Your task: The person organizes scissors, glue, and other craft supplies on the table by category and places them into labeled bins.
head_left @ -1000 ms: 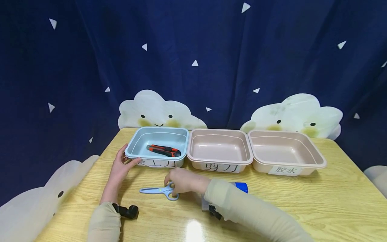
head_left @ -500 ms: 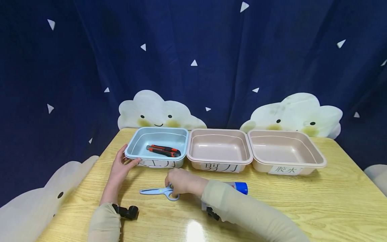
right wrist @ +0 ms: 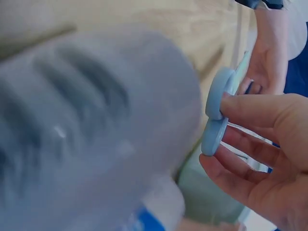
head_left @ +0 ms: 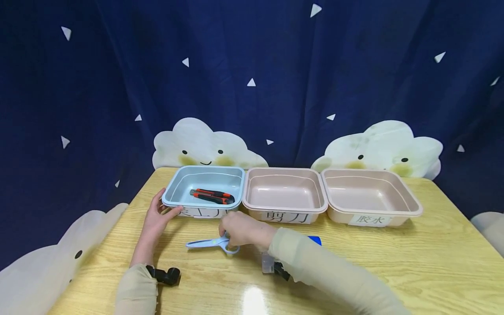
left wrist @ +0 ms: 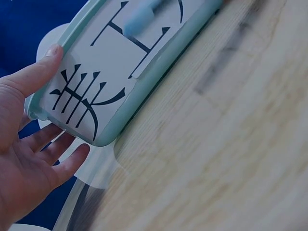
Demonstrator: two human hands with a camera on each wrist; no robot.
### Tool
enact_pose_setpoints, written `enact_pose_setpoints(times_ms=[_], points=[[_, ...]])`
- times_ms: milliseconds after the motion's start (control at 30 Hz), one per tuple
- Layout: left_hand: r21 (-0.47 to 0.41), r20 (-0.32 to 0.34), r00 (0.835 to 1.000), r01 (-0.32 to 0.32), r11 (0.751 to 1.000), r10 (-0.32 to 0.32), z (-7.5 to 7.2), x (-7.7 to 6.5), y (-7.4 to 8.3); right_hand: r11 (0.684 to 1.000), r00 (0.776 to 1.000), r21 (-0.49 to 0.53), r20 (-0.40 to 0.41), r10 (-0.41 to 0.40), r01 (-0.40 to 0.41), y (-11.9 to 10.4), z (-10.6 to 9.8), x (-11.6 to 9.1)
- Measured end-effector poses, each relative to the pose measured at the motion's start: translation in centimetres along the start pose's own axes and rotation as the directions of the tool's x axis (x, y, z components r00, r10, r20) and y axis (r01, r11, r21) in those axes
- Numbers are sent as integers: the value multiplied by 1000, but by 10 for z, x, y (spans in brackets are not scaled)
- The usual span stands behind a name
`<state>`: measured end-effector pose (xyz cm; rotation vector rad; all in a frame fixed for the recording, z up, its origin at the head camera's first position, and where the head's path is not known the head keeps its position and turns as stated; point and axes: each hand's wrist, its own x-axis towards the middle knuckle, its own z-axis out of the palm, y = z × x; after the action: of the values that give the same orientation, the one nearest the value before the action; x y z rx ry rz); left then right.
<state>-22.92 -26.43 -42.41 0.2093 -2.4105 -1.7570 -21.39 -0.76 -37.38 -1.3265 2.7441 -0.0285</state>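
Note:
Pale blue scissors (head_left: pixel 208 243) hang just over the table, blades pointing left, with my right hand (head_left: pixel 240 228) pinching the finger loops. In the right wrist view the thumb and fingers (right wrist: pixel 274 106) hold the loops (right wrist: pixel 215 115) edge-on. A blurred scissor tip (left wrist: pixel 139 21) crosses the left wrist view. My left hand (head_left: pixel 155 218) grips the front left corner of the light blue bin (head_left: pixel 173 204), thumb on the front face and the other fingers around the side. Two cutter knives (head_left: pixel 212 196) with black and red bodies lie inside that bin.
A pink bin (head_left: pixel 289 209) and a beige bin (head_left: pixel 374 213) continue the row to the right, each with a paper label. Under my right forearm lie a blue-capped item (head_left: pixel 315 240) and a translucent piece (head_left: pixel 268 264), both partly hidden.
My right hand has taken hold of the scissors by the loops and shifted them slightly right and up off the table. The left hand stays at the blue bin's corner.

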Motion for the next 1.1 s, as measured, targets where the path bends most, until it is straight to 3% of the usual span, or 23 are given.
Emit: enact_pose_setpoints(times_ms=[167,300,567,800,1100], points=[[-10,1,1000,7,1000,-7,-1,-1,0,1000,1000,-14,-7,-1,1,8,-13,-11],[-13,1,1000,11,1000,-11,0,-1,-1,999,1000,37,-28,-11,12,16,-25,-22],[-16,7,1000,8,1000,-8,-1,0,-1,998,988,41,-148,-43,50,38,-48,-44],[-12,4,1000,10,1000,-10,-3,-1,2,997,981,74,-194,5,9,62,-65,-59],[-10,16,1000,20,1000,-20,-1,-2,3,981,974,145,-165,154,-130,96,-76,-75]])
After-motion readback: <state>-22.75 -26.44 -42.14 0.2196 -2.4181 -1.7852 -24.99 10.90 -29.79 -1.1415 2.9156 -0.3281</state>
